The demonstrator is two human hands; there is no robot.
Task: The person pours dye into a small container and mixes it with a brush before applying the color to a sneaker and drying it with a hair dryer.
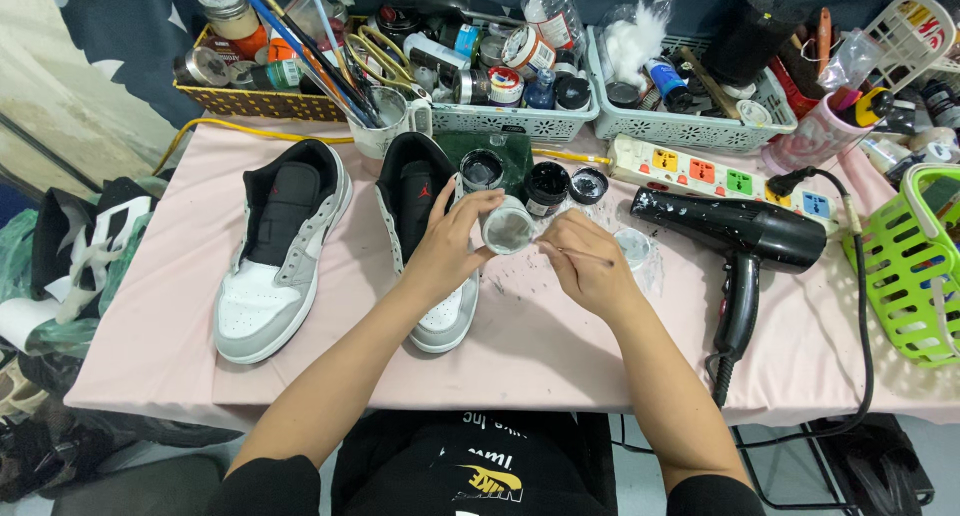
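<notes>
Grey paint fills the small round open jar (508, 226) your left hand (450, 238) grips — just right of the grey-and-white leather sneaker (420, 236). Your right hand (590, 264) pinches a thin brush (578, 254) beside the jar.

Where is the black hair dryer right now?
The black hair dryer lies on the pink tablecloth, right of the right hand, just below the white power strip.

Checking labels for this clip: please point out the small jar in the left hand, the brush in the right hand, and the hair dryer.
small jar (507, 226), head view, its open round mouth.
brush (580, 255), head view, mid-handle.
hair dryer (735, 228), head view, black barrel.
</notes>
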